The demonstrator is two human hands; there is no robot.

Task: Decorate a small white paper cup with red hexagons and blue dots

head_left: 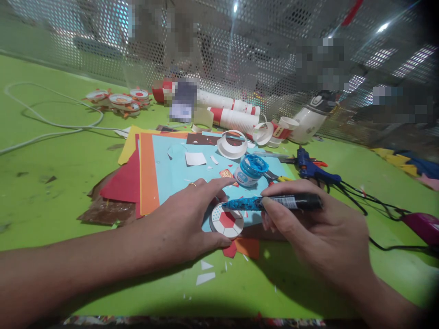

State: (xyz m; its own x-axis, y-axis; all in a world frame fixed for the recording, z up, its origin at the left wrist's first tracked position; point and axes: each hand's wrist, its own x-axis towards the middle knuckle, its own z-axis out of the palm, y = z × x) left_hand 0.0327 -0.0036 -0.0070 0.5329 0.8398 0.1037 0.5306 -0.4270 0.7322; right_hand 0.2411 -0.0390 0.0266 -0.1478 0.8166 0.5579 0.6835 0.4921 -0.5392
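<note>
My right hand is closed on a black marker whose front end is smeared with blue paint, the tip pointing left at a white paper disc with a red centre patch and small blue dots. My left hand lies over the disc's left edge with fingers stretched out flat, a ring on one finger, holding the disc down on a light blue paper sheet. A small open pot of blue paint stands just behind the disc.
Red, orange and yellow paper sheets lie stacked on the green table. Behind are stacked paper cups, a cut cup ring, a blue glue gun with black cords, a white bottle, finished discs and a perforated metal screen.
</note>
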